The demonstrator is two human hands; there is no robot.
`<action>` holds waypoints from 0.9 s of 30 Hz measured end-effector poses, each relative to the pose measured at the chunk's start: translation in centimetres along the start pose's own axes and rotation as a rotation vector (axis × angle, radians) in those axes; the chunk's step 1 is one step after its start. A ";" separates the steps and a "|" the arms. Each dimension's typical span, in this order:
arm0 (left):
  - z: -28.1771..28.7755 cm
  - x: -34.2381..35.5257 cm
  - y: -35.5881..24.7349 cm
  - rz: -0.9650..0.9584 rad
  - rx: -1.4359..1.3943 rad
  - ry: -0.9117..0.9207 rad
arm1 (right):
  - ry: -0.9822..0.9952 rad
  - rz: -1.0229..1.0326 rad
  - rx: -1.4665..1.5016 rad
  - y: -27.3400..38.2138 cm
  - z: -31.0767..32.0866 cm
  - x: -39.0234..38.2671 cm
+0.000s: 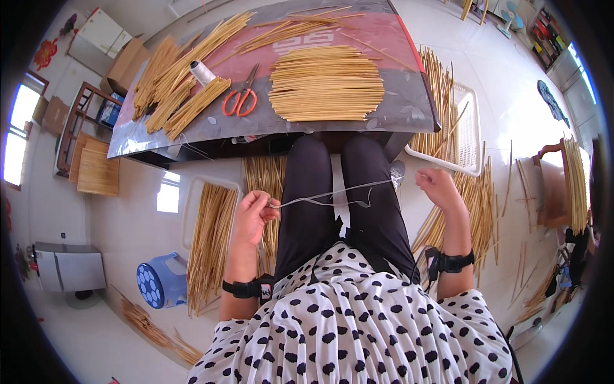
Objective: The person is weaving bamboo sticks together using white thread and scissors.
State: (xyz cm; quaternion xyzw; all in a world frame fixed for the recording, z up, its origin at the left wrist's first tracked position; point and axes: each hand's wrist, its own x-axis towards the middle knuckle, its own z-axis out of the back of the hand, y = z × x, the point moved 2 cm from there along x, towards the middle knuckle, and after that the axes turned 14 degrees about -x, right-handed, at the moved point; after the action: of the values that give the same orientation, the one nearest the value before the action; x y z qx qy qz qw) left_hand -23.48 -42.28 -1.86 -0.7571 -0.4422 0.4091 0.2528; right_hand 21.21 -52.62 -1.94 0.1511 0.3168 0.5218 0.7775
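Note:
Above my lap, my left hand (258, 206) pinches a thin pale thread (329, 193). One strand runs nearly straight across my dark trousers toward my right hand, and a loose loop hangs below it. My right hand (439, 185) is closed, its fingertips in line with the strand; the last stretch is hard to see against the pale floor. On the table ahead lies a flat row of straw-coloured sticks (326, 84). Left of it are orange-handled scissors (240, 101), a white thread spool (203, 73) and a small bundle of sticks (195, 109).
The table (409, 109) has a dark and red cover, with more loose sticks (211, 45) at its far left. A white basket (470, 137) of sticks stands right of the table, another (192, 211) left of my legs. A blue stool (161, 281) is at the left.

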 end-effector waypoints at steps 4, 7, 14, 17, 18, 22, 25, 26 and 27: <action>-1.4 -1.0 0.7 -0.010 0.158 0.027 | -0.100 -0.378 -0.501 0.3 1.5 -1.5; -4.7 -2.2 -0.6 -0.073 0.246 0.154 | -0.331 -0.522 -0.707 3.2 3.0 -2.3; -13.6 -2.8 -2.2 -0.096 0.140 0.654 | 0.412 0.600 0.868 16.1 -2.6 -3.6; -13.3 -1.6 -3.9 -0.233 -0.038 0.593 | 0.571 0.497 0.900 15.4 -2.0 -3.7; -12.2 -1.2 -4.3 -0.258 -0.152 0.566 | 0.533 0.472 0.919 14.5 -1.7 -3.2; -8.8 -0.6 -4.9 -0.255 -0.266 0.457 | 0.394 0.374 0.894 10.4 1.7 -3.6; -4.8 -0.7 -3.1 -0.137 -0.192 0.309 | 0.315 0.315 0.771 7.9 1.8 -2.0; -4.1 -1.0 -2.1 -0.093 -0.148 0.215 | 0.246 0.237 0.530 7.3 1.6 -1.8; -3.4 -1.0 -1.2 -0.104 -0.153 0.207 | 0.172 0.159 0.291 6.5 1.4 -1.6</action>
State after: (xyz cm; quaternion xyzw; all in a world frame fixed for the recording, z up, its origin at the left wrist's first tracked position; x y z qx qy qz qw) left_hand -21.43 -42.63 1.28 -0.7883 -0.4824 0.2802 0.2594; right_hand 17.04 -51.25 3.34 0.2414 0.4412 0.5412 0.6739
